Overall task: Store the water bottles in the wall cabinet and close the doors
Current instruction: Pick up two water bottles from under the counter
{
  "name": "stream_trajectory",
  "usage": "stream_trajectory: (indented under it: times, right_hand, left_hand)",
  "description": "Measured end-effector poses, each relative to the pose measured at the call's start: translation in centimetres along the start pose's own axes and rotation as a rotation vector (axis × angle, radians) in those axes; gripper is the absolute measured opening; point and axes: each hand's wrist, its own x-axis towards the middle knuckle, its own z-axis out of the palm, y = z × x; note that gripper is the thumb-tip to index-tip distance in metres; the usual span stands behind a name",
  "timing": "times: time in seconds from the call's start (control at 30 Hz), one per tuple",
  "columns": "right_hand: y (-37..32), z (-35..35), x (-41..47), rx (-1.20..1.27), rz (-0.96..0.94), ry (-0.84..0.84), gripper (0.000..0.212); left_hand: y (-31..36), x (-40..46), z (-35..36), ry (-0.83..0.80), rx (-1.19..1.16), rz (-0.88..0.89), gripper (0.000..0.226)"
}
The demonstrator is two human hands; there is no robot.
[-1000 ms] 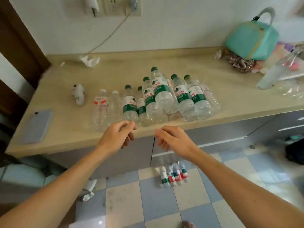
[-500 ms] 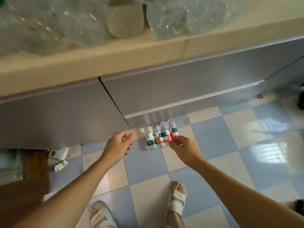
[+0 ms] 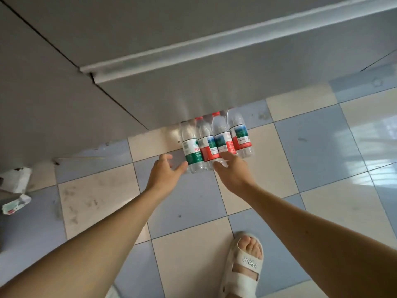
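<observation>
Both hands, left hand (image 3: 166,171) spread and right hand (image 3: 233,171) loosely open, reach four floor-standing water bottles (image 3: 216,144); a glancing touch could topple the row.

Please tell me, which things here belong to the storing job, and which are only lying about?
Job: four water bottles standing on the floor; left hand and right hand reaching for them.

Lying about: crumpled carton, white sandal.
</observation>
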Motion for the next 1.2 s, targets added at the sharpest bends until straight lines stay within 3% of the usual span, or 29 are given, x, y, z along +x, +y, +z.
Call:
stream_trajectory:
  times: [0.2, 0.4, 0.77, 0.93, 1.13, 1.2]
  right_hand:
    - [3.1, 2.9, 5.4, -0.070, -0.048, -0.031, 0.052]
    - [5.7, 4.7, 8.8, -0.159, -0.184, -0.002, 0.062]
    - [6.5, 7.8, 8.2, -0.099, -0.122, -0.054, 0.074]
    - [5.3, 9.7, 5.8, -0.132, -0.126, -0.128, 0.067]
    - [3.8, 10.3, 7.2, -0.053, -0.071, 0.055, 0.041]
    - [3.4, 9.8, 9.0, -0.077, -0.033, 0.072, 0.043]
  left_hand:
    - [-2.9, 5.6, 5.0, -0.015, -0.062, -0.060, 0.061]
    - [-2.9, 10.4, 8.2, 0.047, -0.095, -0.002, 0.057]
    - [-5.2, 11.1, 9.0, -0.053, -0.125, -0.039, 0.061]
    - [-8.6, 7.8, 8.1, -0.104, -0.103, -0.087, 0.060]
    - [-12.0, 5.4, 7.5, -0.030, -0.141, -0.124, 0.061]
    - [-11.8, 6.2, 6.9, 0.038, -0.169, -0.098, 0.062]
